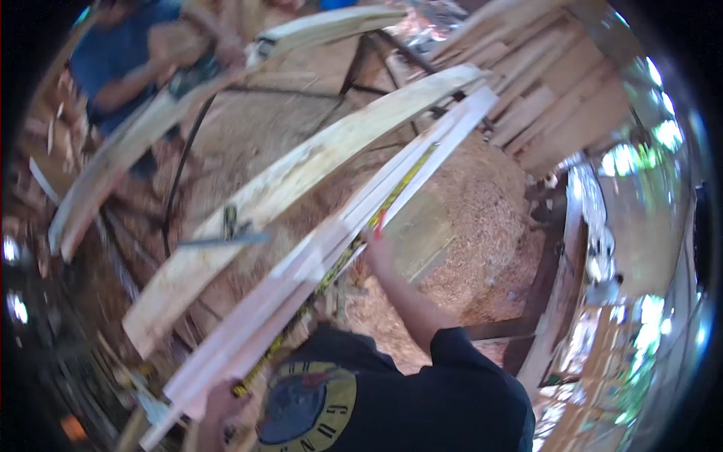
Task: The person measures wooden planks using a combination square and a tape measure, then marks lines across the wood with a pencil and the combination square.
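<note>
A yellow measuring tape (339, 264) lies lengthwise along the narrow pale boards (256, 328), on the side nearer to the person. It is a long, thin strip with dark markings, which are too blurred for reading. Its yellow looks brighter in the upper part, while lower down it appears darker and more broken. The tape runs slantwise, from near the left hand (218, 399) up past the right hand (373, 245).

The left hand is at the lower end of the tape, its fingers bent; I cannot tell if they grip the tape or the board. The right hand is beside the tape, around its middle, with a small red object (379, 220) at the fingers. Whether these fingers hold it is not clear.

The boards are smooth, straight and slightly pinkish. Beyond them lies a wider, curved board (301, 169) with a rougher surface, and wood shavings (489, 218) cover the ground.
</note>
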`<state>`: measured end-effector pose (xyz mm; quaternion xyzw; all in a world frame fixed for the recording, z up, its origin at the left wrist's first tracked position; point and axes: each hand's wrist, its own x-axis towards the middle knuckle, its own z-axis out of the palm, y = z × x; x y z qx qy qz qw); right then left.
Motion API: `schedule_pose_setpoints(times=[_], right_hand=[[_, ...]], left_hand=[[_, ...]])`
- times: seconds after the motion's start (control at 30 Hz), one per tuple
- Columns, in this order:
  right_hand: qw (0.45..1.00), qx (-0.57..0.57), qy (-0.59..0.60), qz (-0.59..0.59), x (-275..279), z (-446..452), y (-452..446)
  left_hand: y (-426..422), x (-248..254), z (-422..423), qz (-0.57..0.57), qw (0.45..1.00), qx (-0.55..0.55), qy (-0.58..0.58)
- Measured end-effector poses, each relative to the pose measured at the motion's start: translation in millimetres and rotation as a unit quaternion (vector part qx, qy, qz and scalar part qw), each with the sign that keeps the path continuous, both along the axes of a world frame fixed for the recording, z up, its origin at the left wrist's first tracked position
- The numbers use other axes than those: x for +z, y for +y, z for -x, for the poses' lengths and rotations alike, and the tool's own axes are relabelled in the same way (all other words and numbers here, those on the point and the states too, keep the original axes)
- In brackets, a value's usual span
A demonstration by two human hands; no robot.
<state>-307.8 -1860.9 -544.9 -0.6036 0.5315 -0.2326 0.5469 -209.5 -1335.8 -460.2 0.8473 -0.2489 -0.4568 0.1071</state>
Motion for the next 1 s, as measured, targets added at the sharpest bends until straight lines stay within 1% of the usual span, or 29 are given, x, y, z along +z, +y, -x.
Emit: schedule_pose_setpoints(times=[0.07, 0.1, 0.13, 0.17, 0.2, 0.23, 0.27, 0.3, 0.33, 0.4, 0.43, 0.47, 0.53, 0.57, 0.67, 0.7, 0.83, 0.9, 1.0], right_hand=[[0.997, 0.031, 0.065, 0.018, -2.3, -1.9, 46.4], [0.990, 0.063, 0.124, 0.019, 2.6, -2.7, 58.1], [0.996, 0.058, 0.064, 0.018, -5.3, -4.0, 74.1], [0.996, 0.068, 0.055, -0.001, 0.1, -5.2, 84.7], [0.996, 0.079, 0.013, -0.035, -26.9, -8.2, 92.9], [0.996, 0.070, 0.032, -0.050, -5.6, -9.1, 100.3], [0.997, 0.051, 0.033, -0.038, -0.4, -8.9, 96.2], [0.998, 0.034, 0.037, -0.029, 4.4, -9.2, 90.7], [0.999, 0.018, 0.041, -0.023, 7.3, -9.8, 87.1], [0.999, -0.010, 0.050, 0.000, -12.8, -17.7, 64.1], [0.998, -0.029, 0.048, 0.007, -17.4, -21.7, 49.1], [0.998, -0.048, 0.046, 0.014, -21.8, -25.9, 33.2], [0.995, -0.074, 0.030, 0.062, -36.8, -34.4, 2.2], [0.992, -0.086, 0.023, 0.085, -43.6, -38.3, -12.6], [0.989, -0.105, 0.048, 0.095, -45.4, -45.6, -52.5], [0.989, -0.104, 0.059, 0.083, -43.2, -46.8, -62.0], [0.990, -0.087, 0.082, 0.072, -39.0, -56.3, -83.6], [0.988, -0.091, 0.102, 0.065, -39.9, -63.5, -90.0], [0.989, -0.097, 0.096, 0.062, -41.6, -69.4, -96.0]], left_hand=[[-5.1, -6.2, -5.0, 0.016, 1.000, -0.009, -0.002], [-17.3, -2.8, -8.5, 0.000, 0.999, 0.021, 0.029], [-25.9, -1.3, -13.3, -0.015, 0.997, 0.052, 0.061], [-20.4, -21.5, -12.4, 0.043, 0.997, 0.053, 0.045], [-19.7, -37.9, -13.7, 0.099, 0.993, 0.055, 0.034], [-42.2, -11.3, -14.9, 0.076, 0.995, 0.060, 0.040], [-60.7, 11.8, -13.8, 0.054, 0.995, 0.068, 0.047], [-49.5, -22.2, -22.1, 0.063, 0.997, 0.021, 0.025], [-52.0, -19.9, -26.7, 0.063, 0.998, -0.006, 0.006], [-55.4, -10.3, -32.7, 0.060, 0.996, -0.057, -0.032], [-60.0, 0.7, -36.5, 0.032, 0.997, -0.065, -0.010], [-48.7, -7.9, -42.0, 0.051, 0.997, -0.056, -0.008], [-37.4, -9.6, -49.3, 0.030, 0.998, -0.054, -0.009], [-20.4, -24.3, -56.1, 0.055, 0.997, -0.045, 0.012], [-2.6, -38.7, -67.1, 0.028, 0.995, -0.076, -0.055], [1.6, -39.7, -68.5, 0.041, 0.996, -0.066, -0.053], [-10.0, -53.0, -84.1, -0.013, 0.994, -0.072, -0.079], [-24.3, -57.7, -88.6, -0.001, 0.992, -0.082, -0.093], [-42.9, -62.6, -91.3, 0.022, 0.988, -0.098, -0.118]])
